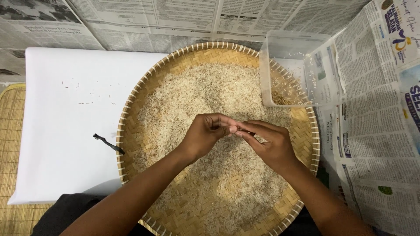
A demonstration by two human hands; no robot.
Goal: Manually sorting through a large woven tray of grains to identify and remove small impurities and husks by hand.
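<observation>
I see a big round woven tray [131,100] full of rice [218,96]. My left hand [205,133] and my right hand [269,146] are together over the middle of the rice, fingertips touching. They seem to pinch one tiny bit between them, but it is too small for me to tell what it is. I think I am picking bad bits out of the rice. A clear plastic box [297,48] sits on the tray's far right edge with some brownish bits in it. I think the pinched bit needs a careful, tight hold.
</observation>
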